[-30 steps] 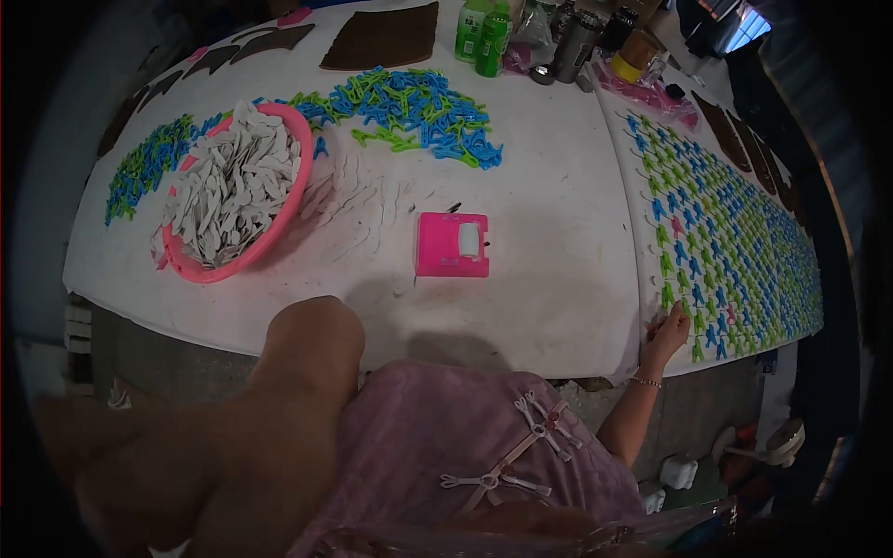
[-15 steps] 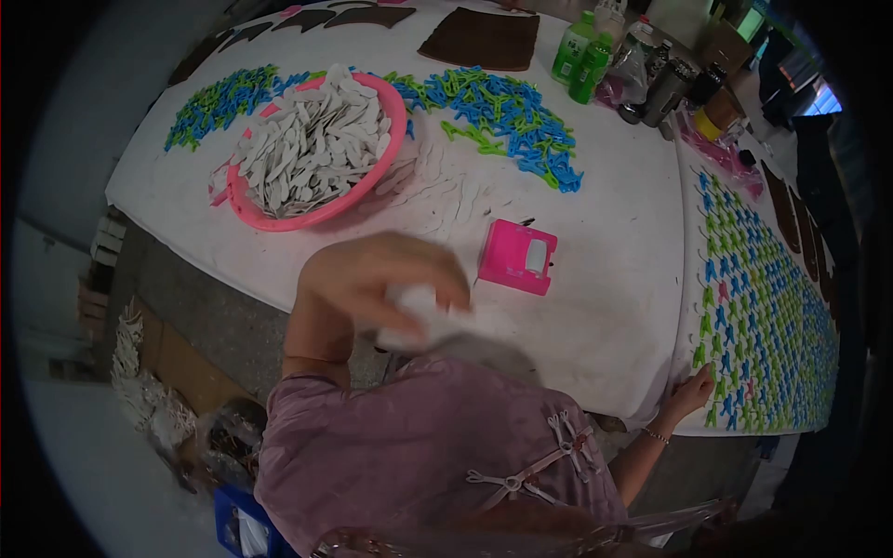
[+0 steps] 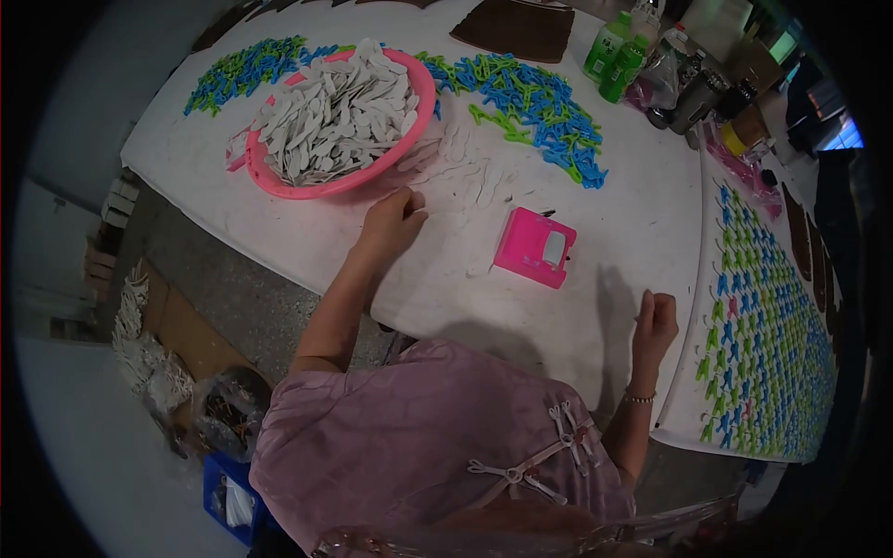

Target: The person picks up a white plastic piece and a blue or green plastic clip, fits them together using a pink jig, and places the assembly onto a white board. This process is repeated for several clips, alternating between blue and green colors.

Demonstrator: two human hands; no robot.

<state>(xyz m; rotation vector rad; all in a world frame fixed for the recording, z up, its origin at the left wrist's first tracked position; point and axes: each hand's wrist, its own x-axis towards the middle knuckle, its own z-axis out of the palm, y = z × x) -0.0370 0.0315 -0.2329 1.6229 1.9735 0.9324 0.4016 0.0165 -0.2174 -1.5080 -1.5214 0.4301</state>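
Head view: the right hand [image 3: 657,325] has just left the blue-green plastic clips [image 3: 731,353], four o'clock, untouched; left hand [image 3: 393,223] nears the round pink plastic basin [image 3: 307,192], eleven o'clock, both curled, contents unclear.

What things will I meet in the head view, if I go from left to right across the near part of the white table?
Round pink plastic basin with flat whitish strips → bright pink plastic box with a pale roller → right hand → rows of blue and green plastic clips.
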